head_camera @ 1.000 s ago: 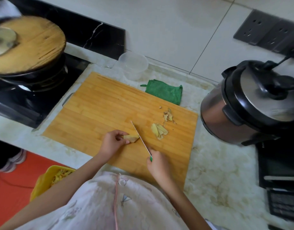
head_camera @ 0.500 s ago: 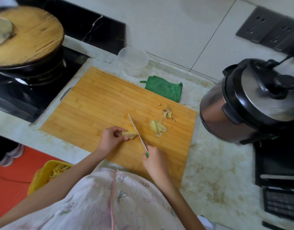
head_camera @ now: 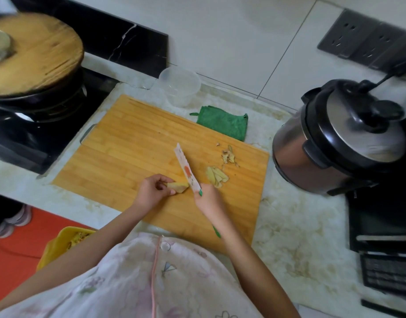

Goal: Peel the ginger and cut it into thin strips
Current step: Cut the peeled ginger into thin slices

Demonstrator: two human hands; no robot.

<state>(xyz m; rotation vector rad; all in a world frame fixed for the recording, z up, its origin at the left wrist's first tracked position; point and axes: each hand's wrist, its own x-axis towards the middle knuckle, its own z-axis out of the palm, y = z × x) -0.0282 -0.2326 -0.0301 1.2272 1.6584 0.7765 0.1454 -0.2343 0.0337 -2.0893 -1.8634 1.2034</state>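
Note:
A pale yellow piece of ginger (head_camera: pixel 178 186) lies on the wooden cutting board (head_camera: pixel 128 148), pinched at its left end by my left hand (head_camera: pixel 152 191). My right hand (head_camera: pixel 209 199) grips the green handle of a knife (head_camera: pixel 187 172). Its white patterned blade is tilted so its flat side shows, resting against the right end of the ginger. A small pile of cut ginger slices (head_camera: pixel 216 176) lies just right of the blade. Ginger peel scraps (head_camera: pixel 228 154) sit further back on the board.
A pressure cooker (head_camera: pixel 339 143) stands right of the board, a green cloth (head_camera: pixel 222 122) and a clear plastic tub (head_camera: pixel 180 84) behind it. A wok with a wooden lid (head_camera: pixel 34 56) sits on the stove at left. A yellow bin (head_camera: pixel 64 243) is below the counter edge.
The knife blade has tilted from edge-on to show its flat side, staying at the ginger's right end. My left hand keeps its hold on the ginger.

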